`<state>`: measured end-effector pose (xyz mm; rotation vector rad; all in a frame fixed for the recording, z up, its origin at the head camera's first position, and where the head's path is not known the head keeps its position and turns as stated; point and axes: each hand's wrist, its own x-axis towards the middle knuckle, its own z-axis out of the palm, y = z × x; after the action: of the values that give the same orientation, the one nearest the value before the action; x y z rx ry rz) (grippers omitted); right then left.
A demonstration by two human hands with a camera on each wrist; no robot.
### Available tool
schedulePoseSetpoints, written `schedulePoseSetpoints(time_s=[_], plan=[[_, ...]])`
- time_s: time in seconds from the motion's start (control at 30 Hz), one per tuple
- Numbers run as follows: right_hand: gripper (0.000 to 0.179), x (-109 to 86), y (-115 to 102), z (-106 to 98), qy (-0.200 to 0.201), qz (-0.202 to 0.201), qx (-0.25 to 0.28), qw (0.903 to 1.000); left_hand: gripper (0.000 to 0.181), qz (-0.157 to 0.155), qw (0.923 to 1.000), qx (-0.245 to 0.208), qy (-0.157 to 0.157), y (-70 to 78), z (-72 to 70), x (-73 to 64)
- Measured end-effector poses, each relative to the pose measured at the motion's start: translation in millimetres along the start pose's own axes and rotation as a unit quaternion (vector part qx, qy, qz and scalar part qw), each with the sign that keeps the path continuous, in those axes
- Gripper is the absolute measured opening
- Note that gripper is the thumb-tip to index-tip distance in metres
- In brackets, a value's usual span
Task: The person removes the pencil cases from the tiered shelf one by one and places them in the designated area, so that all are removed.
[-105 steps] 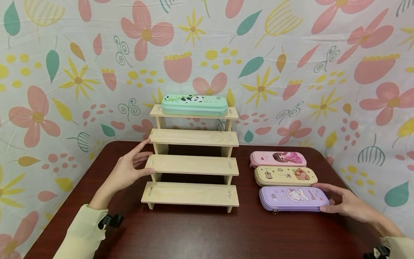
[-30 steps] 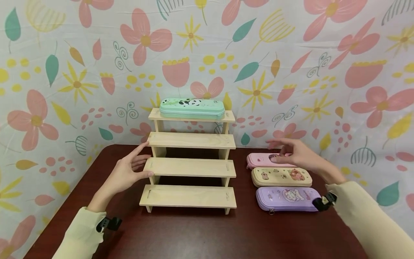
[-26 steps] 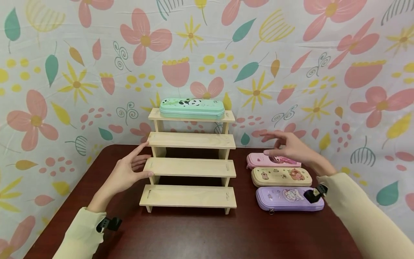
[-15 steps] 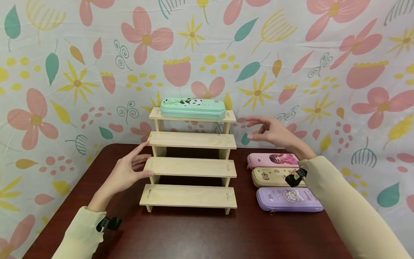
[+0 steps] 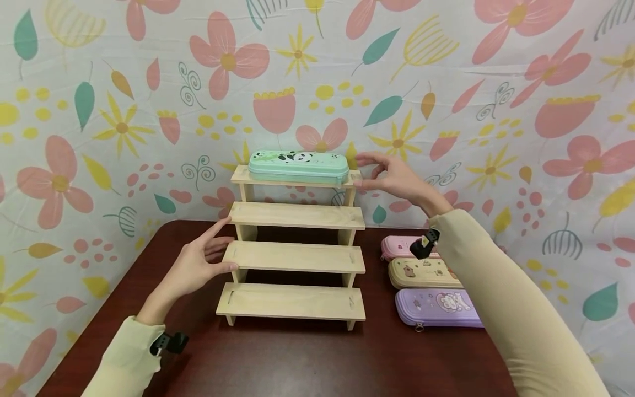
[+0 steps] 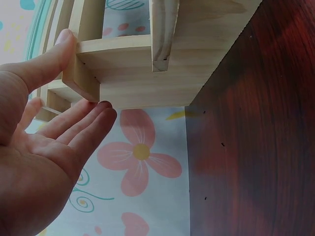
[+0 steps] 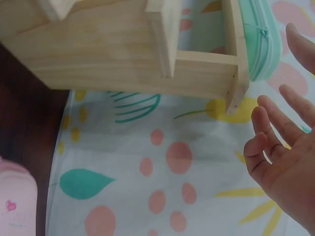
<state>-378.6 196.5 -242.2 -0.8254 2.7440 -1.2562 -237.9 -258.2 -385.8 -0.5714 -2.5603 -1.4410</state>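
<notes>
A four-step wooden display rack (image 5: 292,256) stands on the table. On its top step lies a mint green pencil case (image 5: 297,168) with pandas on the lid. My left hand (image 5: 193,264) rests against the rack's left side, thumb at one step's end and fingers straight along the edges, as the left wrist view also shows. My right hand (image 5: 394,179) hovers beside the top step's right end with fingers spread, holding nothing. In the right wrist view a gap shows between this hand and the mint case's end (image 7: 261,44).
Right of the rack, a pink pencil case (image 5: 397,245), a yellow one (image 5: 421,273) and a purple one (image 5: 436,309) lie in a column on the dark red table (image 5: 278,364). My right sleeve covers their right parts. A flower-print cloth (image 5: 173,110) hangs behind.
My right hand has left the purple case, passed over the pink one and moved up and left to the top step's right end. The left hand has stayed on the rack.
</notes>
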Motion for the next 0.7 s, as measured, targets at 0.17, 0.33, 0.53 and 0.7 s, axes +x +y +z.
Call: schedulePoseSetpoints(time_s=[0.17, 0.33, 0.53, 0.7], plan=[[0.073, 15.1, -7, 4, -0.009, 0.008, 0.000, 0.9999, 0.102, 0.001, 1.0000, 0.001, 0.001, -0.1, 0.1, 0.3], [0.073, 26.3, -11, 9, -0.021, 0.017, 0.010, 0.9996, 0.103, -0.002, 1.0000, 0.001, 0.001, -0.7, 0.5, 0.6], [0.075, 37.6, -11, 13, -0.025, 0.024, 0.007, 0.9994, 0.103, -0.006, 1.0000, 0.000, 0.003, -0.1, 0.9, 0.2], [0.077, 43.3, -11, 15, -0.034, 0.024, 0.017, 0.9990, 0.103, -0.007, 1.0000, 0.004, 0.005, 0.5, 0.8, 0.1]])
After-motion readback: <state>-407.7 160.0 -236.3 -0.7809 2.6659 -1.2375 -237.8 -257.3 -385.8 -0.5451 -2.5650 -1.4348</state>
